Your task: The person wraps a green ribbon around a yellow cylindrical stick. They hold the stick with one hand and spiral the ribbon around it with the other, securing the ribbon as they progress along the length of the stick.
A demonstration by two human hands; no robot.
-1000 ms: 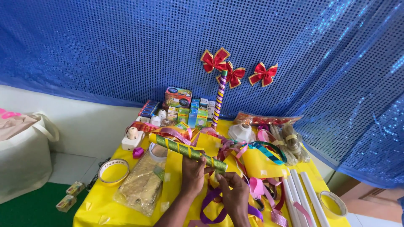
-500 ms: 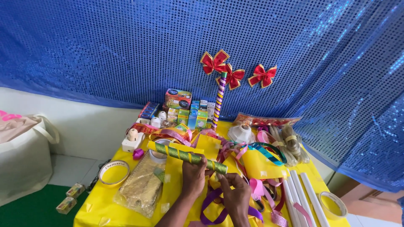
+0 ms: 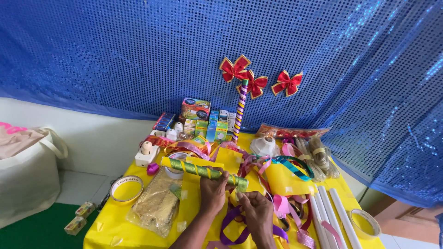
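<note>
My left hand (image 3: 213,192) grips a long tube (image 3: 198,169) wrapped in glittery green paper with a yellow spiral band; it lies slanted over the yellow table (image 3: 110,226). My right hand (image 3: 256,213) is just under the tube's right end, fingers pinched near the yellow ribbon there; what it pinches is hard to make out. Purple ribbon (image 3: 232,228) loops beneath both hands.
A gold glitter sheet (image 3: 154,205) and tape rolls (image 3: 125,188) lie on the left, white tubes (image 3: 330,216) and another tape roll (image 3: 365,223) on the right. Ribbons, small boxes (image 3: 203,122) and a striped stick (image 3: 239,110) with red bows (image 3: 235,69) stand behind. A white bag (image 3: 25,173) sits left.
Both hands stay on the green tube. The view has barely shifted; the right hand's fingers have moved slightly at the tube's end.
</note>
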